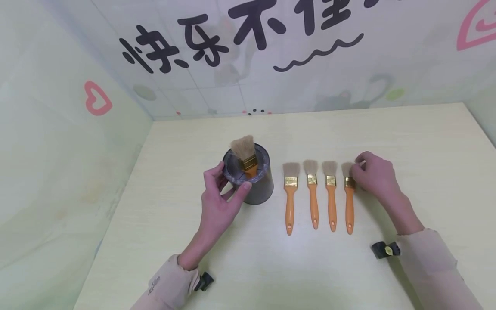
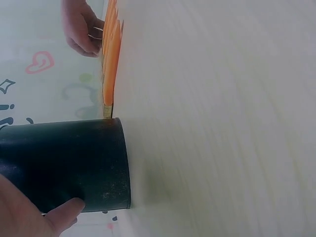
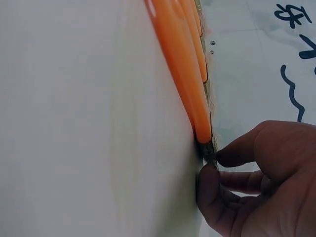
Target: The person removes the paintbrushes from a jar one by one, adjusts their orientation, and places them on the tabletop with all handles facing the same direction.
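My left hand [image 1: 221, 198] grips a dark metal can [image 1: 260, 189] at its near left side, thumb on the front and fingers around the rim. In the left wrist view that thumb lies against the can's wall [image 2: 69, 163]. A paintbrush [image 1: 245, 151] stands in the can with its bristles up and its orange handle mostly inside. To the right, my right hand [image 1: 373, 174] pinches the rightmost paintbrush [image 1: 349, 202] at its metal band, between thumb and forefinger. That brush lies flat, bristles toward the wall; the right wrist view shows the fingertips [image 3: 209, 175] right at the band.
Between the can and my right hand, more orange-handled paintbrushes lie side by side: a wide one [image 1: 289, 198], then two narrower ones [image 1: 313, 196]. The pale tabletop [image 1: 294, 271] ends at a printed backdrop [image 1: 294, 86] behind and a side panel [image 1: 69, 172] at left.
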Demonstrator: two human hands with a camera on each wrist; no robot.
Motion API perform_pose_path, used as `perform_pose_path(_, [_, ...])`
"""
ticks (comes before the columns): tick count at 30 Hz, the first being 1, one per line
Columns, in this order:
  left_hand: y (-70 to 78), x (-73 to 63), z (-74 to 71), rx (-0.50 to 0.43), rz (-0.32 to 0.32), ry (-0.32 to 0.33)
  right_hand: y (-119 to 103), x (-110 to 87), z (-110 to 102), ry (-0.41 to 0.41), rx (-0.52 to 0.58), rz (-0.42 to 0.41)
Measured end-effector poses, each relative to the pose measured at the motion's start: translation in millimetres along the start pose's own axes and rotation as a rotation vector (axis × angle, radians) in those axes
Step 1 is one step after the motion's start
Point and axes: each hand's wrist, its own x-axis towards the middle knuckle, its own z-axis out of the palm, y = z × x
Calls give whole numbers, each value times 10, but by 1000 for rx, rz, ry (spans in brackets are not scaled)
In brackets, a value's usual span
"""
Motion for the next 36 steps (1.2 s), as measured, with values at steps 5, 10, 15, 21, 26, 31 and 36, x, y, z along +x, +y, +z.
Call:
perform_pose_path(5, [3, -3, 7, -6, -11, -7, -52, 3, 9, 19, -17, -11])
perform_pose_path(10, [-4, -13, -1, -2, -3, 0, -290, -11, 33, 43, -32, -31])
perform_pose_path(15, [-7, -7, -9, 10, 16, 10, -737, -50, 8, 47, -36, -183])
perform_pose_path(21, [2, 4, -1, 17, 8, 10, -1305, -77, 52, 81, -19, -390])
perform_pose_path(26, [3, 0, 2, 13, -2, 8, -1666, -91, 153, 97, -23, -529])
perform_pose_path(31, [3, -5, 8, 5, -6, 11, -1893, -73, 237, 69, -64, -615])
perform_pose_path(36, [0, 6, 17, -9, -14, 14, -1985, -36, 308, 63, -87, -703])
